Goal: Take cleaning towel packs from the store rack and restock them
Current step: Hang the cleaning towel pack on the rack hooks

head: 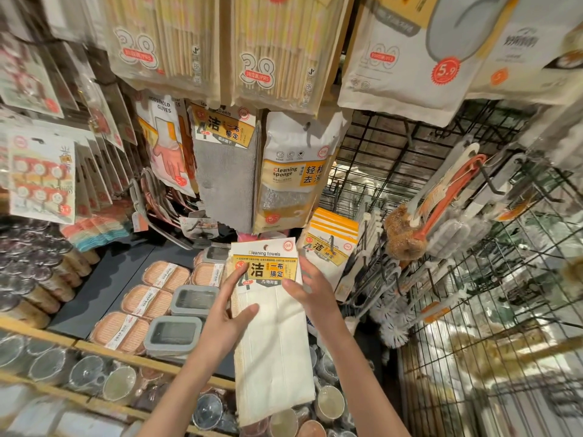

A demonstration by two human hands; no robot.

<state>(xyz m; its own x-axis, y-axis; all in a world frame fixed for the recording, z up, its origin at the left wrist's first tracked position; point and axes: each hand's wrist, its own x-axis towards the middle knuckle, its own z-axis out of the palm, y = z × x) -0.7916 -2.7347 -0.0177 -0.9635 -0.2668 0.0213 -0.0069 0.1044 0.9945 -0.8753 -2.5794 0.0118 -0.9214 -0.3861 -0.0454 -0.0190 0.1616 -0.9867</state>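
Cream cloth hangs long below a yellow-and-white header card: this is the towel pack [271,323], held up in front of the rack with its long axis running from twelve to six o'clock, card end uppermost. Both hands grasp it near the card. The left hand [227,310] comes in from about seven o'clock, thumb across the cloth face and fingers up on the left edge of the card; the right hand [310,291] comes in from about five o'clock and pinches the card's right edge. The relation that matters for the coming move is where the card's top hole lies against a hook: a matching stack of hung packs [331,244] sits just beside the held one at about two o'clock, so the right hand is the nearer one to that spot. Another towel pack in grey [225,165] hangs at twelve o'clock, well above, next to a sponge pack [291,171]. The held pack looks flat, soft and floppy below the card, printed "Cleaning towels", its lower end dangling free over the cups [328,402] on the shelf below.
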